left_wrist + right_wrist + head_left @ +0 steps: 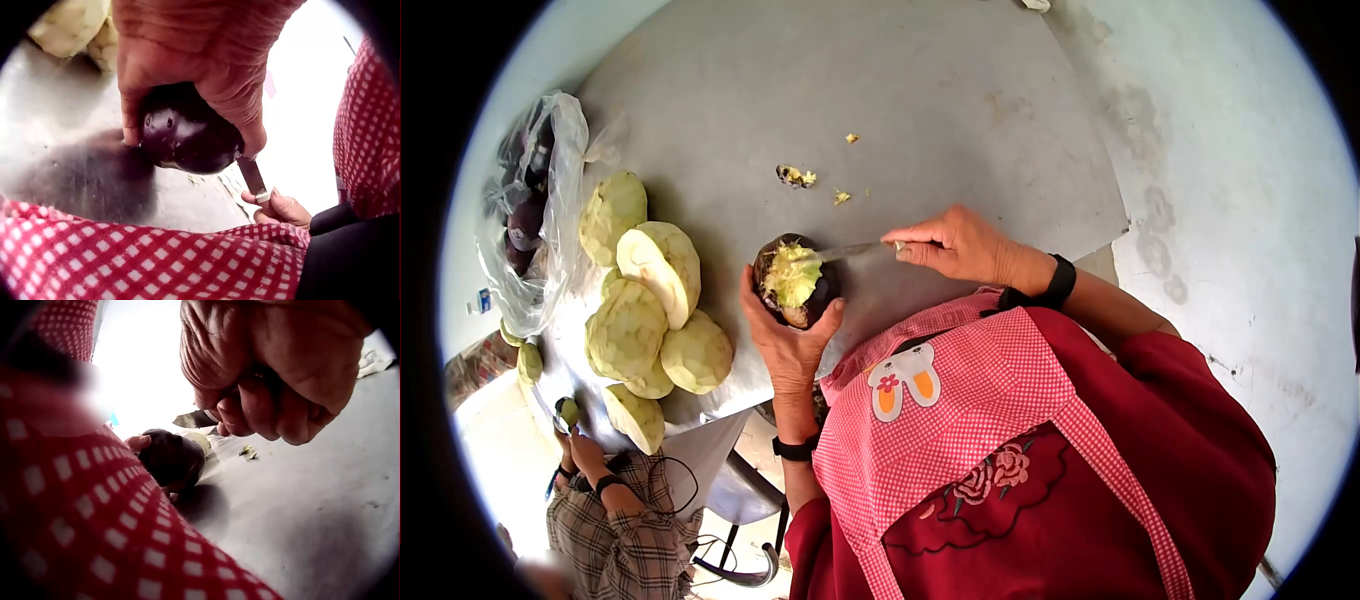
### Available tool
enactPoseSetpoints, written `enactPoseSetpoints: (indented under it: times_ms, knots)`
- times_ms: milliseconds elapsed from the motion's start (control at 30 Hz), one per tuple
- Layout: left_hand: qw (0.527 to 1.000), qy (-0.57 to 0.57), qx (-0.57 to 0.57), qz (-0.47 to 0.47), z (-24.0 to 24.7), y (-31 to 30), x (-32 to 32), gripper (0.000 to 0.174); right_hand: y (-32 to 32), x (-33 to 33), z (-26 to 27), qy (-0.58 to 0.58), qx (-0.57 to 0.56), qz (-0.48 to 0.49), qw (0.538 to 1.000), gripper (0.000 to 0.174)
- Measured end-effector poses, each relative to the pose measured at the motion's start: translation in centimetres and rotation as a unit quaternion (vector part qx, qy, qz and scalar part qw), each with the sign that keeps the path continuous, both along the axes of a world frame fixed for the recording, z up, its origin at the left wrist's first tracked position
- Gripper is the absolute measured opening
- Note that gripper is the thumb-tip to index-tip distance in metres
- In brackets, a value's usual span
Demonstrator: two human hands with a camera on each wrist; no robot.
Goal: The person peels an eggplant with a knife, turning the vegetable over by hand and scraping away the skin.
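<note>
A round, dark purple eggplant (pixel 828 290) is held over the metal table's near side, its top cut away to pale yellow-green flesh. My left hand (pixel 788 348) grips it, thumb on one side and fingers on the other. In the left wrist view, the eggplant's glossy skin (pixel 187 140) shows beneath the palm. My right hand (pixel 965 248) holds a knife (pixel 855 250) by its handle, the blade reaching to the cut end. The right wrist view shows curled fingers round the handle, with the blade (pixel 192 419) close beside the eggplant (pixel 172 456).
Several peeled, pale green eggplants (pixel 628 330) are heaped left of my left hand. Beyond them, a clear plastic bag (pixel 565 235) holds dark unpeeled ones. Small cut scraps (pixel 798 177) lie farther up the table (pixel 960 90). Another person in a plaid shirt (pixel 620 530) works at the lower left.
</note>
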State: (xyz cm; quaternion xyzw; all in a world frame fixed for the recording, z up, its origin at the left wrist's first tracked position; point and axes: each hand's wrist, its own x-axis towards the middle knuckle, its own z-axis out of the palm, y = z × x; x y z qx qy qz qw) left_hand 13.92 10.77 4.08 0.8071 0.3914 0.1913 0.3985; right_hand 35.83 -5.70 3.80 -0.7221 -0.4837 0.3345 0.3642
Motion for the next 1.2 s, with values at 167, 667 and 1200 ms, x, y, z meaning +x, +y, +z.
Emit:
enactPoseSetpoints:
  times_ms: [167,667,1200]
  knots:
    - [1.000,-0.014,0.014,-0.007,-0.3,0.3,-0.6,0.111,0.3,-0.5,-0.8,-0.024,0.032,0.034,0.999,0.030]
    - [0.995,-0.042,-0.065,-0.054,0.4,2.2,-0.5,0.104,2.4,0.3,-2.1,-0.173,0.026,0.029,0.984,0.031]
    - [0.986,0.023,0.061,-0.154,0.7,3.6,-0.7,0.110,1.3,-0.2,-2.1,-0.103,0.101,-0.029,0.989,0.030]
